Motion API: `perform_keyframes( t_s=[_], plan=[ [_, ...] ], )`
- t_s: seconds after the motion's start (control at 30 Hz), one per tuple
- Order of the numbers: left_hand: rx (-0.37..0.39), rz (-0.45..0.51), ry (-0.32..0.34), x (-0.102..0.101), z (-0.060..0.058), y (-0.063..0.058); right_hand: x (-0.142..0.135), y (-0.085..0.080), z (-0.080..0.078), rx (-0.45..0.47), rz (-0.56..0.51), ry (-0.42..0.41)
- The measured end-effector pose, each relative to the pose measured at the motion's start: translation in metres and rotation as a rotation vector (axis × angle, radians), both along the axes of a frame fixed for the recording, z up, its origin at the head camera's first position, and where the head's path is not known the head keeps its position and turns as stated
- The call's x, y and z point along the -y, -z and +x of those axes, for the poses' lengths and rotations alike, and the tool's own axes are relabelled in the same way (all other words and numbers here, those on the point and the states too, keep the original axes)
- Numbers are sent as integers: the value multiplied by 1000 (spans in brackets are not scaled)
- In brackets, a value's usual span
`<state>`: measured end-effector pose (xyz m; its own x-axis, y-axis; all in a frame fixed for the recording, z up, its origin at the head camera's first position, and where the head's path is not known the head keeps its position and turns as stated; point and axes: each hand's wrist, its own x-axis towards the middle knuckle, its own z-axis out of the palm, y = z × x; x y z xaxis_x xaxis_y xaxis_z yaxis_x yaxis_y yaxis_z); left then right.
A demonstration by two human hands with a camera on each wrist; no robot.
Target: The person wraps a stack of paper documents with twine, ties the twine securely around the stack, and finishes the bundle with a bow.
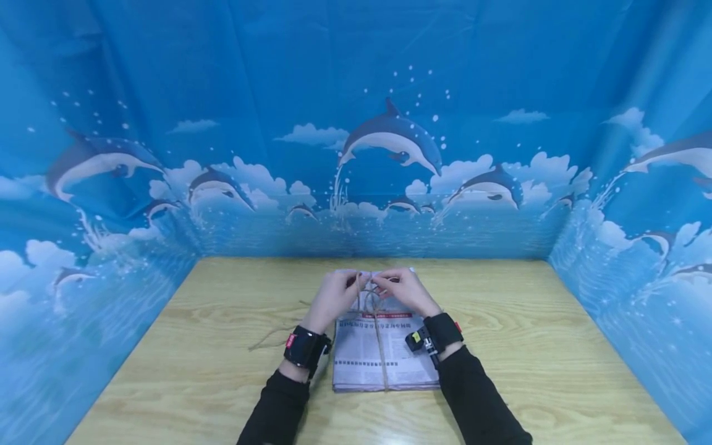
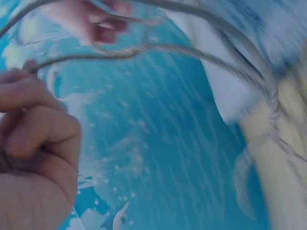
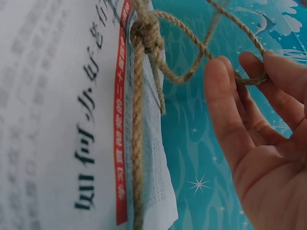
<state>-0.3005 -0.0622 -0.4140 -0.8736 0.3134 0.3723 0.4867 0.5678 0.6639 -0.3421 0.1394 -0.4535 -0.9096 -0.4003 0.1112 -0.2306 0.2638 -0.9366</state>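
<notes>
A stack of newspapers [image 1: 356, 352] lies on the table, bound crosswise with brown twine [image 1: 381, 352]. The twine's knot [image 3: 147, 33] sits on the top sheet, with loops rising from it. My left hand [image 1: 335, 298] is above the far half of the stack, its fingers curled and pinching one strand of twine, seen running into the fingertips in the left wrist view. Opposite it, my right hand [image 1: 408, 289] pinches another part of the twine between thumb and fingers; in the right wrist view that strand bends around the fingertips beside the knot.
Loose twine ends [image 1: 272, 337] trail over the wooden table [image 1: 222, 371] to the left of the stack. A blue curtain [image 1: 356, 228] printed with dolphins stands behind the table and along both sides. Black wrist bands with cameras are on both wrists.
</notes>
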Motion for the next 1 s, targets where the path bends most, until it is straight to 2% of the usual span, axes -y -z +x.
perform_keyframes(
  t_s=[0.1,0.17,0.3,0.4,0.47,0.53,0.6,0.7,0.8,0.87,1.0],
  plan=[
    [11,232,61,8,4,-14,0,0,-1,0,-5,-8],
    [-14,333,112,16,9,-26,0,0,-1,-3,-2,-11],
    [-100,442,164,31,24,-49,0,0,-1,-7,0,-15],
    [-122,453,167,37,34,-59,-1,1,-1,-7,5,-11],
    [-121,393,163,37,38,-61,-2,1,-1,-4,8,-5],
    [-149,267,142,33,38,-61,-3,1,-1,-6,14,2],
    [-218,138,118,27,35,-57,-4,2,-1,-4,15,3],
    [-363,-21,52,15,31,-50,-5,3,-1,-1,15,-4],
    [-414,-161,-9,6,27,-42,-6,3,-1,4,15,-4],
    [-343,-277,-23,3,24,-37,-7,3,-1,10,16,-6],
    [-92,-474,26,1,20,-24,-8,0,0,45,9,-29]
  ],
)
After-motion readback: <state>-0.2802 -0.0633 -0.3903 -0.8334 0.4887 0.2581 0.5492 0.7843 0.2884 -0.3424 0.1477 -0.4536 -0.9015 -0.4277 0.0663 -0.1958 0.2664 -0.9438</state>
